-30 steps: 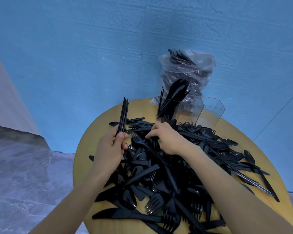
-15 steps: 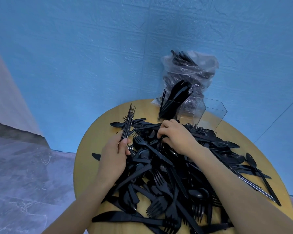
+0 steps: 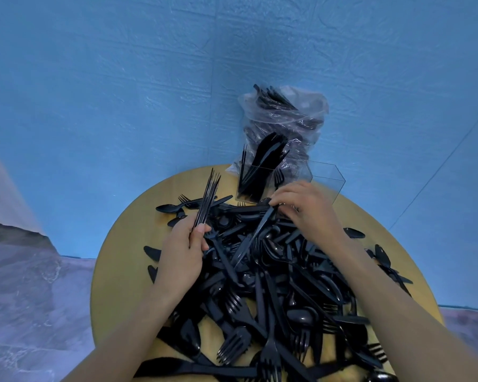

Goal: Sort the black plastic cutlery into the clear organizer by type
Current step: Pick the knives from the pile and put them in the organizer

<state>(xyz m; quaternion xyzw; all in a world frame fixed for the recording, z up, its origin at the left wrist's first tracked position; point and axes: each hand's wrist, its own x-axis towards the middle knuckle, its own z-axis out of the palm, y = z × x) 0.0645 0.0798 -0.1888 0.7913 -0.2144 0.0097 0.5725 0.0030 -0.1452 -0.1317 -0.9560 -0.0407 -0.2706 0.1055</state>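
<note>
Left hand [image 3: 181, 253] grips stacked forks [image 3: 208, 199]; right hand [image 3: 305, 206] pinches a knife [image 3: 253, 238] before the organizer [image 3: 326, 176].

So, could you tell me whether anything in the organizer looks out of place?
Possibly: in the clear organizer, one fork stands alone beside the compartment packed with black cutlery. The far compartment looks empty.

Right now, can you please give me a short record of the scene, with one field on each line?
left hand: left hand holds an upright bundle of forks
right hand: right hand pinches a knife from the pile
pile: mixed black cutlery on the round wooden table
organizer: clear organizer at the far table edge, one compartment holds upright cutlery
behind: plastic bag with more cutlery
</note>
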